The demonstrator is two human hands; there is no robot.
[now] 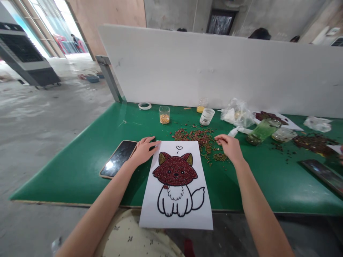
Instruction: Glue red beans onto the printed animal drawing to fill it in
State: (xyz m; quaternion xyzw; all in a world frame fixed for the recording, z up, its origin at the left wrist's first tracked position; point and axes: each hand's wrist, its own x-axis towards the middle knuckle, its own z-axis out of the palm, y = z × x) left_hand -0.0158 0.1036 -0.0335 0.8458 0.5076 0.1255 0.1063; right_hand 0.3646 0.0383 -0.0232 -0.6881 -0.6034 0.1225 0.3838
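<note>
Left of centre, the left hand (144,150) rests beside a phone (119,159) on the green table (80,160); its fingers are extended and fairly wide, gripping nothing, with the tips touching the upper left corner of the paper sheet (153,210); in my judgement light, flat pressure suffices there, since the sheet's lower end overhangs the table's front edge at the bottom of the frame and could tip or slide.

The sheet lies at lower centre, between the two forearms; its animal drawing (175,173) has the head filled in dark red and the inner ears in green, with a small red patch at the neck; the rest of the body and the tail stand white within black outline.

Above and right of the sheet spreads the bean pile (193,135), red and green mixed; a few beans per pinch, picked from its thin margin, would seem the tidiest method; the forearms are best kept off the filled head.

Right of centre, the right hand (229,147) is poised at the pile's right margin; its fingers are curled narrow, and I cannot tell whether they hold a bean; the nearest beans lie at and just below the fingertips, while the sheet is apart, to the lower left.
</note>
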